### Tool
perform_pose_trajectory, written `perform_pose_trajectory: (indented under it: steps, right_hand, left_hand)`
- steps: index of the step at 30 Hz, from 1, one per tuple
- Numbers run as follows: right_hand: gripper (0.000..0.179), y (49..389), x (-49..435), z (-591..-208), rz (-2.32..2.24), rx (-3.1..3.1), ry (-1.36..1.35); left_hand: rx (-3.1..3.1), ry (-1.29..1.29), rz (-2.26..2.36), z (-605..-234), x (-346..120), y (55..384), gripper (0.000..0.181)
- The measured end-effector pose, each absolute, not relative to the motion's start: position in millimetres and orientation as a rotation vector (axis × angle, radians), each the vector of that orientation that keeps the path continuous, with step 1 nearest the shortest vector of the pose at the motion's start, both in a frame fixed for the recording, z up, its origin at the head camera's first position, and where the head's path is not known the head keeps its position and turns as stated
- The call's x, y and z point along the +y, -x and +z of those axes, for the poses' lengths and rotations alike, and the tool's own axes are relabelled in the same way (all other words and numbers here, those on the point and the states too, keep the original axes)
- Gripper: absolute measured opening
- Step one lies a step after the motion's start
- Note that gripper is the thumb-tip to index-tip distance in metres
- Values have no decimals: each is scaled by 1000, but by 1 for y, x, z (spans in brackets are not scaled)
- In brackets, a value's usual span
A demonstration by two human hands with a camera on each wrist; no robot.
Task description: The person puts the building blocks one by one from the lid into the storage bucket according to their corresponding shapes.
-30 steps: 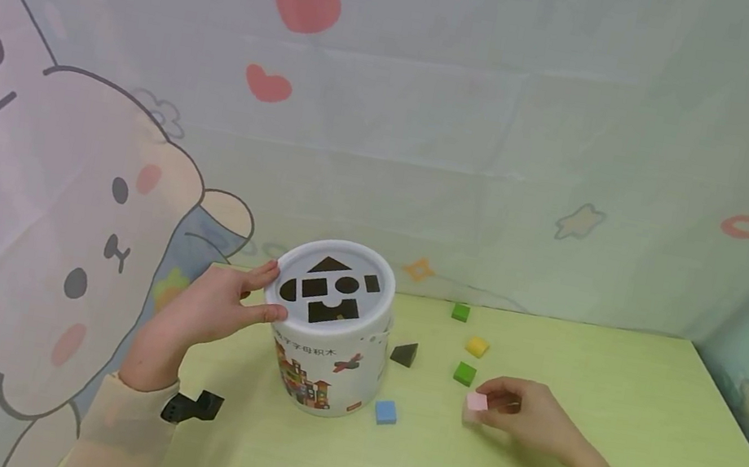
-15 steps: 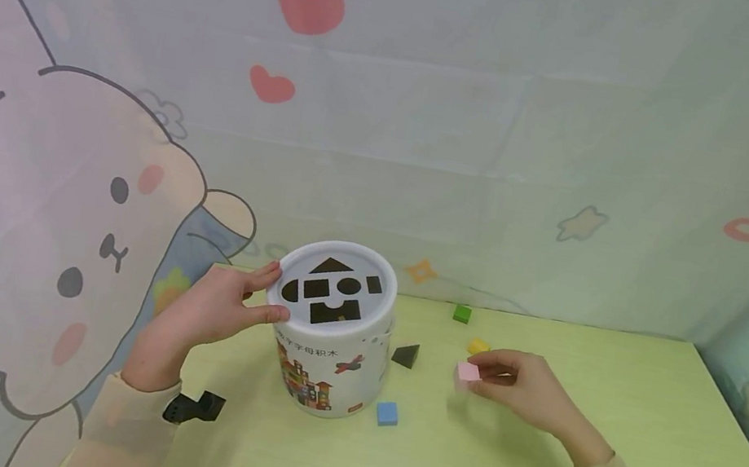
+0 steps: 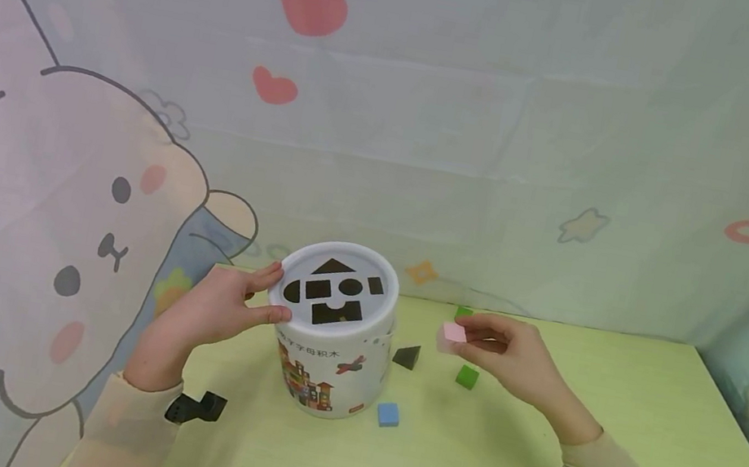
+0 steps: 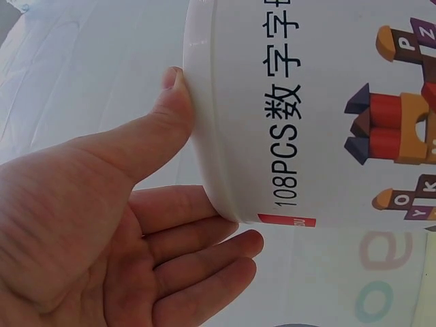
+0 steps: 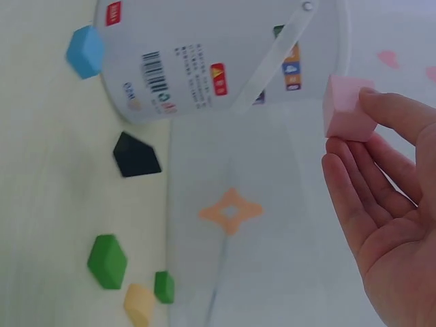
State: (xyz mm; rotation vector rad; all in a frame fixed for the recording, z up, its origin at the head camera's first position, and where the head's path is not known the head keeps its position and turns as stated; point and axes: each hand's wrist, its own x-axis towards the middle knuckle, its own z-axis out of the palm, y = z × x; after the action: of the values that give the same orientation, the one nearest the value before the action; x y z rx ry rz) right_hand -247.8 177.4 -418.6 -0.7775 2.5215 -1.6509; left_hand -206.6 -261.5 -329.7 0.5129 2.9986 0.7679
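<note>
A white round bucket (image 3: 340, 372) of building blocks stands on the table, its lid (image 3: 360, 318) cut with shaped holes. My left hand (image 3: 213, 310) grips the lid's rim from the left; in the left wrist view the thumb (image 4: 167, 109) and index finger press the rim while the other fingers lie loosely beside it. Between thumb and fingers, my right hand (image 3: 520, 361) pinches a pink cube (image 3: 452, 337). The cube is held up above the table, right of the bucket and apart from it, as the right wrist view (image 5: 347, 109) also shows.
A dark triangular block (image 3: 407, 356) and a blue block (image 3: 388, 414) lie right of the bucket. One green block (image 3: 467, 377) lies below the right hand, another (image 3: 464, 312) near the back edge. A yellow block (image 5: 139, 304) shows in the right wrist view. A printed cloth hangs behind.
My right hand has lifted the pink cube off the table and carried it left and up toward the bucket. The left hand stays on the lid's rim.
</note>
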Motion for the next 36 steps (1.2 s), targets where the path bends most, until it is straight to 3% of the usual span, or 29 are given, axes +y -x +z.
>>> perform_pose_trajectory:
  steps: [15, 36]
  right_hand:
    - [41, 250, 146, -380, -1813, 2400, 795]
    - [37, 266, 82, -363, -1766, 2393, 925]
  left_hand:
    - [2996, -520, 784, -329, -256, 206, 80]
    - [3015, -507, 754, -331, -253, 207, 80]
